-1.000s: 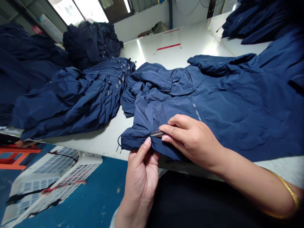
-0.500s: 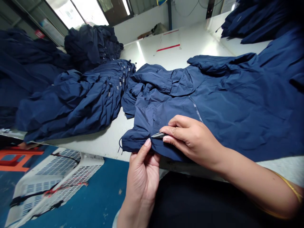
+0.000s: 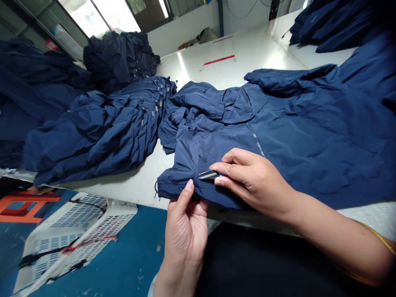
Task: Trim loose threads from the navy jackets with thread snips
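Two hands meet at one hem. The fingers point(image 3: 230, 167) of the right hand point(image 3: 253, 183) are closed around small metal thread snips point(image 3: 208, 175), whose blades lie on the fabric near a fold. The left hand point(image 3: 185, 235) grips the hem of a navy nylon jacket point(image 3: 293, 136) from below, its thumb point(image 3: 187, 192) pressing on top, just beside the snips. A thin drawcord point(image 3: 155, 187) shows at the hem's end. The jacket lies spread and wrinkled on a white bench point(image 3: 139, 181), its hem hanging slightly over the near edge and a metal zipper point(image 3: 256, 140) running up the front toward the bunched hood and sleeve. A gold bangle point(image 3: 383, 243) circles the right forearm. Just left of the jacket sits a stack of navy jackets point(image 3: 93, 136), with a taller heap point(image 3: 119, 62) behind it. Below the bench, a white perforated plastic crate point(image 3: 74, 235) rests on the blue floor point(image 3: 145, 247), near an orange stool point(image 3: 27, 208).
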### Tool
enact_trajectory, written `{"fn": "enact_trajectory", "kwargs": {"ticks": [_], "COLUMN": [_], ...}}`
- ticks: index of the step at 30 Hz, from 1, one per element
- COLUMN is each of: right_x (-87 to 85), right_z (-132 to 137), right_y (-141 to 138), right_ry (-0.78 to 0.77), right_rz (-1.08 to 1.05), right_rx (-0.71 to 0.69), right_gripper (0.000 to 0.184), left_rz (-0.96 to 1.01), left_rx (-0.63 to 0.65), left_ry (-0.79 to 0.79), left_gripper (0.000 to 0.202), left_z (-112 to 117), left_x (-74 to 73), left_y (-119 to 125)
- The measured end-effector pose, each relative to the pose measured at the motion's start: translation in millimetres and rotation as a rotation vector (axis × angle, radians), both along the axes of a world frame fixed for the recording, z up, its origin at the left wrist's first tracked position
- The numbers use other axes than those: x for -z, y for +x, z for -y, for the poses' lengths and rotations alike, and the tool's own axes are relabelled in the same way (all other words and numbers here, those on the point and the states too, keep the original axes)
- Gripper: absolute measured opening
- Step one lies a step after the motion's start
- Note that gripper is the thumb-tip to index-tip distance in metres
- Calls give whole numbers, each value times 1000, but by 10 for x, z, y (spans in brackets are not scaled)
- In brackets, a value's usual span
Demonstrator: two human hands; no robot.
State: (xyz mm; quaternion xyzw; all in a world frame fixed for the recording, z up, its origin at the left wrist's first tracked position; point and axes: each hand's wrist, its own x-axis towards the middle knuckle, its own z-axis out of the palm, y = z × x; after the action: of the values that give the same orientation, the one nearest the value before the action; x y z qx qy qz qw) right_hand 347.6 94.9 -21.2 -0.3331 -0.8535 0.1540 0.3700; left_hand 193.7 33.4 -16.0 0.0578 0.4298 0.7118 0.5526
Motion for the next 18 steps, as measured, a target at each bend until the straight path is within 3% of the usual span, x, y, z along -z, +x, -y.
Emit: {"fn": "enact_trajectory", "kwargs": {"ticks": [18], "right_x": [91], "right_z": [-29], "right_y": [-17], "right_ry": [-57], "right_rz": [-92], "right_rx": [40], "right_gripper": [24], "left_rz": [-24], "left_rx": [20], "left_ry": [16], "left_gripper": [33], "left_z": [2], "left_x": [13], "left_y": [-19]}}
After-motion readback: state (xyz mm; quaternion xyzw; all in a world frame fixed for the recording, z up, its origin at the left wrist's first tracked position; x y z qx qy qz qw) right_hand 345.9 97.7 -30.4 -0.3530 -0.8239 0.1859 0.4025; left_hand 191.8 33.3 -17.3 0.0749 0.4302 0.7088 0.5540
